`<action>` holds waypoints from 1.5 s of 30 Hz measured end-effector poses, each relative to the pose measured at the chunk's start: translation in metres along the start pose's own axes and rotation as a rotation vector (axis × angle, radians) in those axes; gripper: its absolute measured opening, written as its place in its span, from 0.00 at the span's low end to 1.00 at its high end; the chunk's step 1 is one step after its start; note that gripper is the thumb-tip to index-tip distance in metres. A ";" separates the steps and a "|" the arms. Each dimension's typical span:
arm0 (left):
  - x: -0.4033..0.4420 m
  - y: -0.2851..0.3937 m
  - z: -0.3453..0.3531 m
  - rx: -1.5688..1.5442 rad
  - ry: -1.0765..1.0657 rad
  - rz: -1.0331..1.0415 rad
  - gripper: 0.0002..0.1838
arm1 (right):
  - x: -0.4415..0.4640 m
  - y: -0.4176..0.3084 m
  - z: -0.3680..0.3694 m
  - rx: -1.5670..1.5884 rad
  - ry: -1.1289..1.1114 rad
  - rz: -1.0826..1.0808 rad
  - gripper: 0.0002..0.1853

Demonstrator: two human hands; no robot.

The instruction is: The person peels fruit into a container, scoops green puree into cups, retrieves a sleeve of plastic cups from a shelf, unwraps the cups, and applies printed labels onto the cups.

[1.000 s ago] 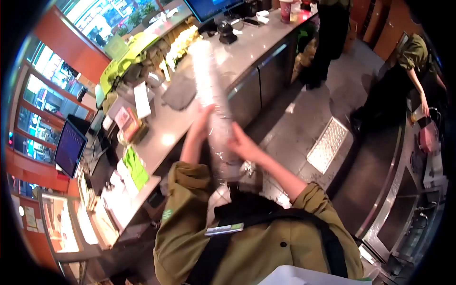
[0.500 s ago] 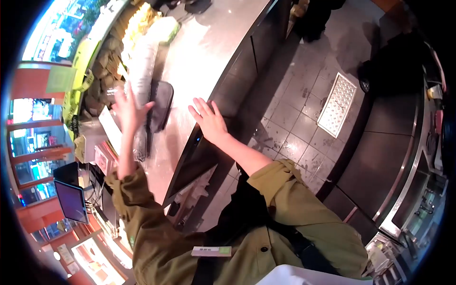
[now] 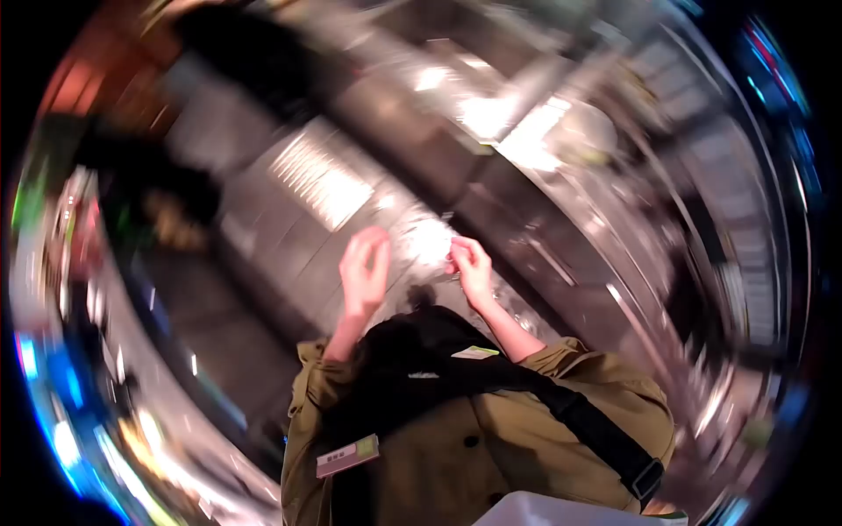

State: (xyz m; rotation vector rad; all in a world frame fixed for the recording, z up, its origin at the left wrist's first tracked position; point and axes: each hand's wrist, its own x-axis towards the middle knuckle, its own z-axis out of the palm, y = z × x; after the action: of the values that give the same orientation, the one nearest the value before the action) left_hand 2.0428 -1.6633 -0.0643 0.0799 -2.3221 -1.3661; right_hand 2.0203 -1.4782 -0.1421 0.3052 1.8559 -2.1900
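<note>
My left hand (image 3: 365, 267) is raised over the tiled floor (image 3: 263, 230), fingers apart in a loose curve, with nothing in it. To its right, my right hand (image 3: 471, 270) is half curled, thumb and fingertips drawn together; whether something small is between them is too blurred to tell. The hands do not touch each other. A bright metal floor plate (image 3: 322, 180) lies beyond my left hand. No stack of cups or other large item is in either hand.
A steel work counter (image 3: 561, 206) with blurred items and bright reflections runs along the right. Another counter (image 3: 175, 386) curves down the left side. Dark shapes at the upper left are smeared, perhaps people. Motion blur hides most detail.
The long wrapped stack, held a second ago, was laid on the counter and is now out of view. My view has swung round to the other counter, and my right hand's fingers have curled in.
</note>
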 end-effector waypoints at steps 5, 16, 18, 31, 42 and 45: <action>0.166 0.021 0.187 -0.244 -0.352 0.015 0.11 | 0.037 -0.084 -0.145 -0.013 0.651 -0.431 0.32; 0.297 0.023 0.390 -0.165 -1.015 -0.160 0.14 | 0.155 -0.162 -0.215 -0.088 0.684 -0.310 0.12; 0.311 -0.020 0.438 -0.284 -1.128 -0.274 0.16 | 0.160 -0.179 -0.251 -0.262 0.475 -0.406 0.13; 0.291 0.035 0.382 -0.774 -0.839 -0.438 0.29 | 0.183 -0.217 -0.267 -1.390 -0.082 -0.774 0.10; 0.290 0.036 0.422 -0.905 -1.064 -0.446 0.29 | 0.169 -0.196 -0.260 0.142 0.532 -0.262 0.17; 0.287 0.036 0.437 -0.910 -1.077 -0.496 0.28 | 0.180 -0.173 -0.263 0.481 0.665 -0.285 0.18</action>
State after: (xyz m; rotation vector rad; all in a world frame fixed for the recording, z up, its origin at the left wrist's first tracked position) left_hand 1.6153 -1.3641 -0.1160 -0.5057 -2.1118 -3.1839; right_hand 1.7930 -1.2023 -0.0817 1.0250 1.6838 -2.9912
